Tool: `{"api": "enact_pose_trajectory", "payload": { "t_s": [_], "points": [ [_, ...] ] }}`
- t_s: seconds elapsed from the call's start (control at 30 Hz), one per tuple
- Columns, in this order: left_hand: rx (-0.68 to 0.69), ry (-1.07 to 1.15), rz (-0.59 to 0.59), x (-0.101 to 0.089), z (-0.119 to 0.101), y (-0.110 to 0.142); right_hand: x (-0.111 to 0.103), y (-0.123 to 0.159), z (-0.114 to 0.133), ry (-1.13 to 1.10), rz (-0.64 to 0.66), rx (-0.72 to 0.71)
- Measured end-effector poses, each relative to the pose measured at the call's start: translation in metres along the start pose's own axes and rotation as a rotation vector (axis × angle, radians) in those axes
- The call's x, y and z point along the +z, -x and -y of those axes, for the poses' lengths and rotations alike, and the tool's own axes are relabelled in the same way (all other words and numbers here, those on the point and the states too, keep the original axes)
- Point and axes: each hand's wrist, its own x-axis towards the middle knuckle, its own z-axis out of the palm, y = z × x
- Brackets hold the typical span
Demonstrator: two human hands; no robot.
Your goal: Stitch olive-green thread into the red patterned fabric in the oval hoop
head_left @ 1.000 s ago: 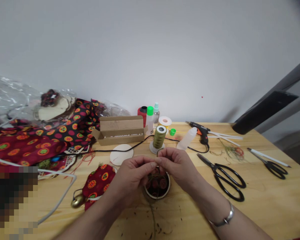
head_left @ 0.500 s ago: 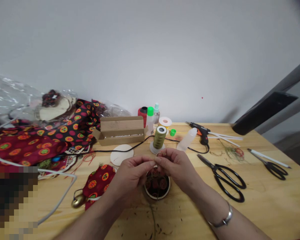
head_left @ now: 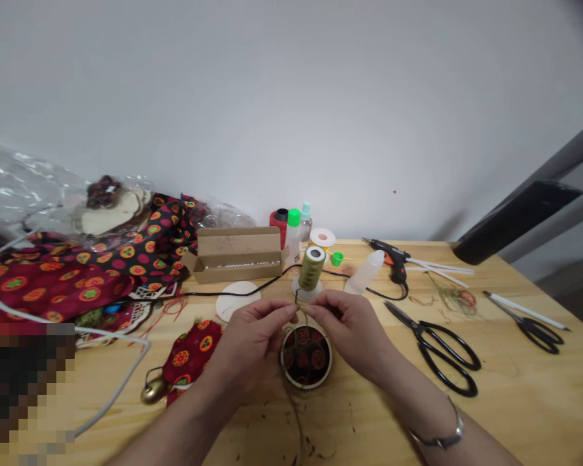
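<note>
My left hand (head_left: pixel 256 336) and my right hand (head_left: pixel 352 333) face each other at the middle of the table, both closed in a pinch on an olive cord (head_left: pixel 295 404). Below the fingertips lies a round piece (head_left: pixel 315 360) with a pale rim and dark, red-patterned fabric inside. The cord crosses its face and trails towards me. Just behind my fingers stands a spool of olive thread (head_left: pixel 312 272). Left of my left hand is a red patterned fabric piece (head_left: pixel 192 353) with a brass-coloured bell (head_left: pixel 154 391).
Large black-handled scissors (head_left: pixel 425 333) lie to the right, with smaller scissors (head_left: pixel 534 330) beyond. A glue gun (head_left: pixel 391 255), a white bottle (head_left: pixel 366 275) and an open cardboard box (head_left: pixel 238 265) are farther back. Patterned fabric (head_left: pixel 63 278) is heaped at the left.
My fingertips have drawn slightly apart, and more of the cord and the round piece shows between them. The view has shifted a little.
</note>
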Motion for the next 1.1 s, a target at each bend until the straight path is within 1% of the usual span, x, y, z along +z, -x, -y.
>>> {"api": "enact_pose_trajectory", "payload": {
  "t_s": [0.1,0.2,0.33,0.53,0.63,0.8,0.9,0.97,1.0,1.03,1.1],
  "points": [
    [0.008,-0.011,0.004,-0.001,0.0,0.0,0.001,0.004,0.003,0.06,-0.023,-0.022],
    [0.026,-0.027,0.003,-0.002,0.001,-0.001,0.003,0.008,0.007,0.076,-0.011,-0.059],
    [0.029,0.022,-0.001,-0.004,0.002,-0.003,0.006,0.013,0.013,0.149,0.076,-0.13],
    [0.02,0.07,0.035,-0.005,0.001,-0.003,0.005,0.018,0.017,0.282,0.19,-0.28],
    [-0.01,0.118,0.033,-0.006,0.001,-0.003,0.006,0.019,0.017,0.369,0.245,-0.361],
    [-0.088,0.212,0.059,-0.007,0.0,-0.006,0.012,0.026,0.017,0.575,0.352,-0.517],
    [-0.099,0.235,0.046,-0.008,0.001,-0.009,0.015,0.031,0.019,0.629,0.444,-0.616],
    [-0.095,0.238,0.021,-0.009,0.001,-0.01,0.016,0.035,0.021,0.571,0.512,-0.678],
    [-0.094,0.236,0.008,-0.009,0.0,-0.01,0.016,0.037,0.022,0.477,0.543,-0.684],
    [-0.093,0.234,-0.001,-0.009,0.0,-0.011,0.015,0.039,0.022,0.354,0.567,-0.667],
    [-0.084,0.222,-0.019,-0.009,0.0,-0.01,0.011,0.045,0.025,0.102,0.578,-0.586]
  ]
}}
